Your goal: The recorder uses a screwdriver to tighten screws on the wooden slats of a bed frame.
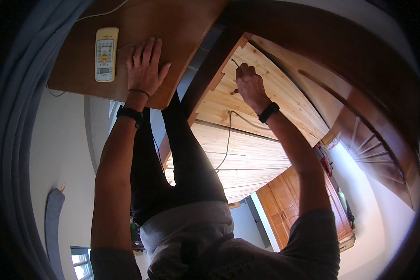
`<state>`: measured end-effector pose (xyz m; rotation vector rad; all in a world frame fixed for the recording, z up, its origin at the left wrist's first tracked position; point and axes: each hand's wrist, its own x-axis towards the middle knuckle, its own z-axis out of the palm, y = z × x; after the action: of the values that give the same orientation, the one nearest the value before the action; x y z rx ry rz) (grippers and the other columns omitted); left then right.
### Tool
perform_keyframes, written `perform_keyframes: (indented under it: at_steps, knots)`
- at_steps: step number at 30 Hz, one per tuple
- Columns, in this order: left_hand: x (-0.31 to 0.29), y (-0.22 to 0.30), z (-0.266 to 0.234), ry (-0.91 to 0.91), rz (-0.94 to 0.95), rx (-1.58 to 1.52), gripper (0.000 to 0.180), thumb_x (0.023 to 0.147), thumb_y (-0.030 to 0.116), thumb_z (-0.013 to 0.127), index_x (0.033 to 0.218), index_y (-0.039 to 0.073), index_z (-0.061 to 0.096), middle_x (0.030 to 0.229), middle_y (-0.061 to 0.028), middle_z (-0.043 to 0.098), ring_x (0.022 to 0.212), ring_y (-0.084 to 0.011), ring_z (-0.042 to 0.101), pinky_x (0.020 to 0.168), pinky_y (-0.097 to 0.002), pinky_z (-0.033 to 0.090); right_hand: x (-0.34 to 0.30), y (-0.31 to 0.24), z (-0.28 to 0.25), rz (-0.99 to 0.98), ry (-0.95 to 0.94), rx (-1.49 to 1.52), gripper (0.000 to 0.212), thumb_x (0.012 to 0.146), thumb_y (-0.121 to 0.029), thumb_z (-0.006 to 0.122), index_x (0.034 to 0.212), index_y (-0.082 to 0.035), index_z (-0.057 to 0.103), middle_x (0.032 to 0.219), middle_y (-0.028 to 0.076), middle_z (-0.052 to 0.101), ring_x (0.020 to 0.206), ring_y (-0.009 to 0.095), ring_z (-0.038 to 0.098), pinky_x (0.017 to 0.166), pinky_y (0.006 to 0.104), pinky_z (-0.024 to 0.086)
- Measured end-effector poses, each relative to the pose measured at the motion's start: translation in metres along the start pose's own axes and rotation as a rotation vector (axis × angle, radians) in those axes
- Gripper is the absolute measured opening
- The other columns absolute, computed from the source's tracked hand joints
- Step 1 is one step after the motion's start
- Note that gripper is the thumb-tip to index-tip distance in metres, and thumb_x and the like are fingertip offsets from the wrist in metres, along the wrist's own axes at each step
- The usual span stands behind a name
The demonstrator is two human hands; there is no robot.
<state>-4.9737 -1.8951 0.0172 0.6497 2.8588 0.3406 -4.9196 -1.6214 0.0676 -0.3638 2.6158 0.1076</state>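
Observation:
My left hand lies flat on a brown wooden tabletop, palm down with the fingers stretched out. Beside it, to the left, rests a cream remote control with a small screen and buttons. My right hand is closed in a fist over the light wooden boards of a bed base. A thin dark tip shows beyond its knuckles, and the hand hides the rest of what it grips. Black bands circle both wrists.
A thin grey cable loops over the boards below my right hand. The dark wooden bed frame runs between tabletop and boards. A curved headboard stands at the right, a wooden cabinet lower down, and a grey curtain hangs at the left.

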Motion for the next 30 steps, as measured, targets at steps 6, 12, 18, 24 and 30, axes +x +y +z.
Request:
perform_keyframes:
  at_steps: [6, 12, 18, 24, 30]
  knots:
    - [0.000, 0.003, -0.001, 0.012, 0.007, 0.005, 0.057, 0.080, 0.043, 0.041, 0.126, 0.013, 0.024, 0.123, -0.0074, 0.026, 0.110, -0.0260, 0.027, 0.093, -0.0454, 0.021, -0.006, 0.013, -0.007, -0.406, -0.045, -0.242, 0.024, 0.055, -0.015, 0.064, 0.073, -0.002, 0.054, 0.079, 0.007, 0.045, 0.070, 0.014, 0.048, 0.053, 0.0216, 0.046]
    - [-0.001, -0.002, -0.002, 0.024, 0.010, 0.007, 0.058, 0.079, 0.043, 0.043, 0.125, 0.013, 0.025, 0.122, -0.0073, 0.027, 0.110, -0.0265, 0.027, 0.093, -0.0450, 0.022, 0.002, 0.004, -0.004, -0.275, -0.089, -0.245, 0.025, 0.061, -0.014, 0.061, 0.080, -0.001, 0.051, 0.083, 0.009, 0.046, 0.072, 0.019, 0.051, 0.052, 0.0253, 0.047]
    - [-0.003, -0.002, -0.004, 0.005, -0.002, -0.001, 0.057, 0.079, 0.042, 0.043, 0.125, 0.013, 0.026, 0.122, -0.0066, 0.028, 0.110, -0.0262, 0.027, 0.094, -0.0447, 0.022, 0.007, 0.009, -0.003, 0.333, -0.153, 0.170, 0.011, 0.068, -0.010, 0.051, 0.067, 0.000, 0.055, 0.073, 0.017, 0.056, 0.060, 0.027, 0.057, 0.052, 0.0331, 0.049]
    - [0.002, 0.003, -0.001, 0.033, 0.017, -0.015, 0.057, 0.079, 0.042, 0.042, 0.125, 0.014, 0.026, 0.124, -0.0063, 0.027, 0.111, -0.0256, 0.026, 0.094, -0.0444, 0.021, 0.017, 0.034, 0.027, 0.571, -0.293, 0.396, 0.013, 0.066, -0.014, 0.052, 0.061, -0.002, 0.055, 0.064, 0.010, 0.057, 0.056, 0.024, 0.058, 0.054, 0.0304, 0.048]
    - [0.001, 0.001, 0.000, 0.022, 0.002, -0.034, 0.057, 0.079, 0.042, 0.042, 0.125, 0.014, 0.026, 0.125, -0.0058, 0.026, 0.112, -0.0249, 0.026, 0.095, -0.0444, 0.019, 0.003, 0.016, 0.022, 0.154, 0.050, 0.195, 0.018, 0.060, -0.005, 0.057, 0.077, -0.004, 0.053, 0.071, 0.007, 0.051, 0.061, 0.019, 0.055, 0.051, 0.0277, 0.046]
